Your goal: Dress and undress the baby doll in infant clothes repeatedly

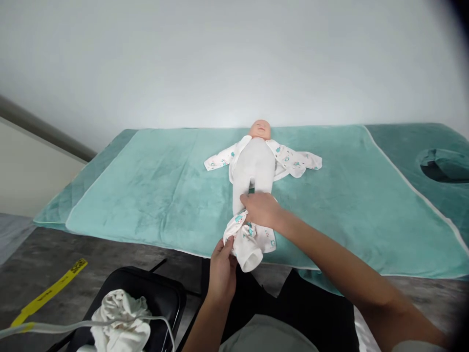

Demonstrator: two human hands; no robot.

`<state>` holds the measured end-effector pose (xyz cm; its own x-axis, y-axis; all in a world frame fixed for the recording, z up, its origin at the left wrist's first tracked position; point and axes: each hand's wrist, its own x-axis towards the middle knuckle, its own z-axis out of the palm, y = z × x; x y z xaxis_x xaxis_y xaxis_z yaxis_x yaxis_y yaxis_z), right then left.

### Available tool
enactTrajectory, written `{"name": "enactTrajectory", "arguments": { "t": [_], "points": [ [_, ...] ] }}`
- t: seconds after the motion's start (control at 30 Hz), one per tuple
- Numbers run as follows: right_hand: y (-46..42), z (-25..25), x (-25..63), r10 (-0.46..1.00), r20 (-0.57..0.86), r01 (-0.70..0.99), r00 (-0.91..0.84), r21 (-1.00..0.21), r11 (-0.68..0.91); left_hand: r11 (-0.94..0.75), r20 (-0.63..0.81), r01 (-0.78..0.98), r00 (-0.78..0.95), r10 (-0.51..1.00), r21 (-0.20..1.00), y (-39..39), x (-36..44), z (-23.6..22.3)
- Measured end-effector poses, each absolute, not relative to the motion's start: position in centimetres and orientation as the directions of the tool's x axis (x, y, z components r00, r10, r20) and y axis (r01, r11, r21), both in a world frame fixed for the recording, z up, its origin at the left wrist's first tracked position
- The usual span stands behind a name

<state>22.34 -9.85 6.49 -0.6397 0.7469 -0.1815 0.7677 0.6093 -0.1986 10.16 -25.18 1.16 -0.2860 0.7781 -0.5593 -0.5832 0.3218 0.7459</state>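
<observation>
A baby doll (pixel 255 166) with a white cloth body lies on its back on a teal towel (pixel 154 190), head toward the wall. A white printed baby suit (pixel 293 161) is open around its chest, sleeves spread to both sides. The suit's leg part (pixel 252 244) is bunched over the doll's feet near the towel's front edge. My right hand (pixel 262 209) is closed around the doll's lower legs and the cloth there. My left hand (pixel 222 266) pinches the lower left edge of the bunched suit.
The towel covers a teal massage table with a face hole (pixel 443 168) at the right. A black chair (pixel 154 293) at the lower left holds crumpled white cloth (pixel 119 318). A yellow strip (pixel 51 291) lies on the grey floor.
</observation>
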Motion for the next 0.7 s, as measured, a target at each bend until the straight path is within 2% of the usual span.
{"name": "enactTrajectory", "arguments": {
  "t": [0.13,0.33,0.53,0.7],
  "points": [
    [-9.8,6.4,22.6,0.768,-0.190,0.788,-0.612,-0.232,0.570,0.344,-0.534,-0.512,-0.287,0.795,0.787,-25.1,10.7,2.3],
    [-9.3,5.8,23.3,0.799,-0.153,0.764,-0.582,-0.438,0.473,0.400,-0.509,-0.447,-0.154,0.847,0.800,-23.6,9.6,3.2],
    [-9.5,5.3,23.4,0.810,-0.122,0.759,-0.573,-0.451,0.469,0.482,-0.535,-0.449,0.011,0.845,0.752,-22.3,8.7,2.9],
    [-9.2,5.1,24.0,0.782,-0.125,0.713,-0.611,-0.515,0.475,0.454,-0.492,-0.489,0.059,0.869,0.744,-21.9,9.3,2.9]
  ]
}}
